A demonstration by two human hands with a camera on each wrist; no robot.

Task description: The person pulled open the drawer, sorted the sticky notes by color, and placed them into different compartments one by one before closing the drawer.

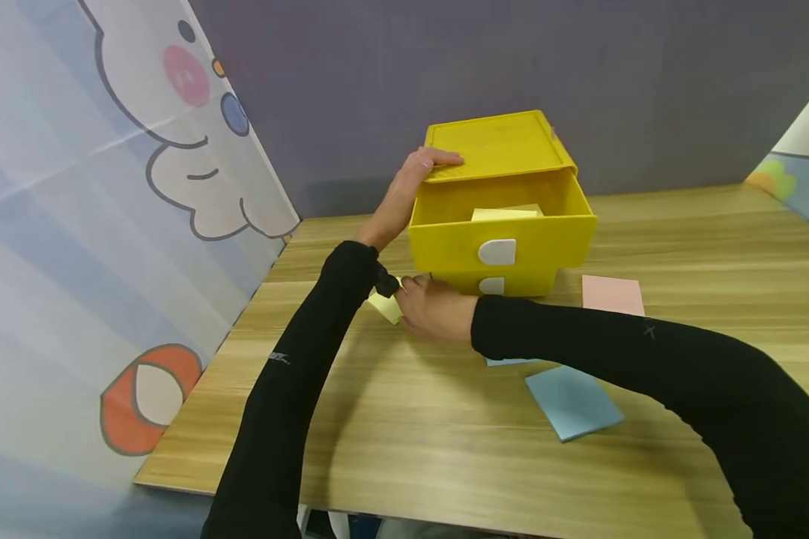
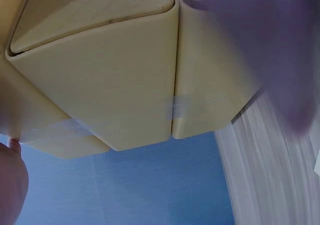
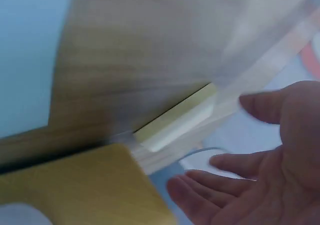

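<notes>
the left hand (image 1: 414, 180) is laid flat on the top edge of the yellow plastic two-drawer box (image 1: 502, 202), its fingers straight and pressed together over the lid's near left corner, the black-sleeved forearm rising steeply from the wooden table (image 1: 411, 449). the right hand (image 1: 434, 307) is held low in front of the box's lower drawer (image 1: 495, 283), at its left end, with the black-sleeved arm stretched across the table from the right. in the right wrist view its fingers (image 3: 220, 185) are seen loosely spread and only slightly bent, closed on nothing, with the pale yellow pad of sticky notes (image 1: 386, 305) lying just beyond the fingertips; whether the pad is touched cannot be told. the upper drawer (image 1: 505, 224) is pulled out, and a pale yellow pad (image 1: 505, 213) is seen lying inside it. a pink pad (image 1: 612, 294) is set on the table just right of the box, and a light blue pad (image 1: 573, 403) lies nearer, below the right forearm; a second blue pad (image 1: 508, 361) is mostly hidden by that arm. the left wrist view is filled by the box's side at close range, and much of the right wrist view is blurred.
</notes>
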